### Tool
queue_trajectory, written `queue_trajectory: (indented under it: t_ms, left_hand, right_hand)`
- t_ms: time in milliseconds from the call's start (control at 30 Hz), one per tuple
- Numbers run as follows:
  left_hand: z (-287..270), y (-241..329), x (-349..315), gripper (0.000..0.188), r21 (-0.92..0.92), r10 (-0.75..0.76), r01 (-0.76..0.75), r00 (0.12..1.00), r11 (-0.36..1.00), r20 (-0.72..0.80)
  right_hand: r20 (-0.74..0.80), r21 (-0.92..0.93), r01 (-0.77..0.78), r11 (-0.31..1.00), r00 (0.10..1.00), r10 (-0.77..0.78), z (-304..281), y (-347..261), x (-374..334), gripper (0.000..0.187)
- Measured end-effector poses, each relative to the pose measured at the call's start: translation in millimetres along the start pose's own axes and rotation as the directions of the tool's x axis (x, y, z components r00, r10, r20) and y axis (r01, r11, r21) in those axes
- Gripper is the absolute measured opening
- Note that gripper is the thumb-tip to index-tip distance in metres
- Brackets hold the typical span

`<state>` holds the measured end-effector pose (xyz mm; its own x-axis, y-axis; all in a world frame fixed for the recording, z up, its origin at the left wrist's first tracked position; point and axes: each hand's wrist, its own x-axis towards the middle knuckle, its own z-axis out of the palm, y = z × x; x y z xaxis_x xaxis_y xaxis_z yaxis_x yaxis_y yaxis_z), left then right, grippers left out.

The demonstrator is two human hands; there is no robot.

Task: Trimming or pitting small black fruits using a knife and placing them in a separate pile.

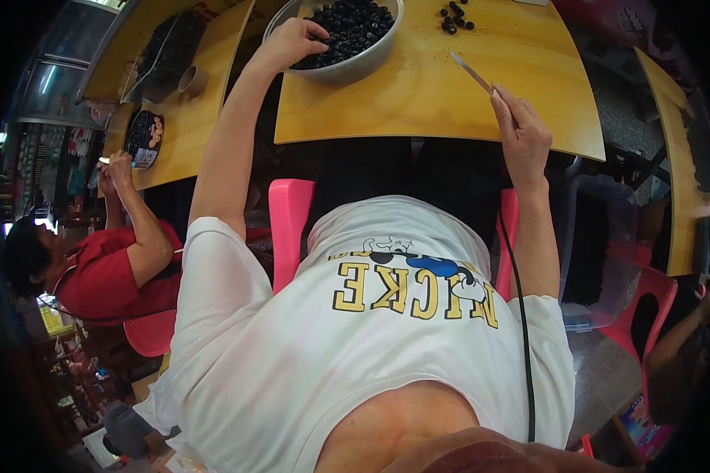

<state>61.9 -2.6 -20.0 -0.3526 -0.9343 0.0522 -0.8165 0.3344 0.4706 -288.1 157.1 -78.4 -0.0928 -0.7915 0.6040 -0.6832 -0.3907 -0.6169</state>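
Note:
A pale, see-through bowl [379, 61] at the far edge of the table is filled with small, round, dark pieces [351, 30], whose kind I cannot make out. Over its left side, my left hand [293, 43] reaches in, thumb and fingers apart at the pieces. My right hand [522, 130] is closed round the handle of a small knife [470, 71], above the right part of the table. The blade points away and to the left. Beyond the knife lies a small cluster of dark pieces [454, 17] on the tabletop.
The yellow table [434, 102] ends just before my body. To the left, a person in red [118, 272] works at another table with a dark heap [166, 51], a cup [192, 80] and a container [144, 138]. A clear plastic bin [596, 244] stands at right.

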Motion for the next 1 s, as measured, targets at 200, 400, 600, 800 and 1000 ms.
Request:
queue_trajectory:
  t_ms: [200, 400, 600, 800, 1000]
  left_hand:
    - [4.3, -0.7, 9.6, 0.022, 0.165, -0.089, 0.072, 0.991, 0.984, 0.097]
    - [-6.4, 28.2, -10.6, 0.023, -0.889, -0.151, 0.152, 0.984, 0.431, 0.096]
    - [39.1, 97.9, -57.5, 0.030, -0.893, 0.207, 0.312, 0.945, -0.324, 0.254]
    - [80.0, 140.8, -83.6, 0.022, -0.569, 0.284, 0.441, 0.894, -0.694, 0.346]
    - [90.0, 152.6, -92.3, 0.016, -0.585, 0.162, 0.355, 0.920, -0.729, 0.357]
  right_hand:
    - [0.011, 0.007, -0.018, 1.000, 1.000, 0.018, -1.2, 0.3, 1.5, 0.022]
    - [0.004, 0.067, -0.020, 0.998, 1.000, 0.020, -1.8, 0.4, 3.1, 0.023]
    - [0.057, 0.268, -0.149, 0.952, 0.989, 0.138, -4.4, -2.7, 0.9, 0.023]
    - [0.037, 0.437, -0.077, 0.896, 0.997, 0.068, -10.6, -21.1, -0.2, 0.023]
    - [-0.009, 0.258, 0.242, 0.936, 0.969, -0.248, -21.0, -40.2, -0.5, 0.025]
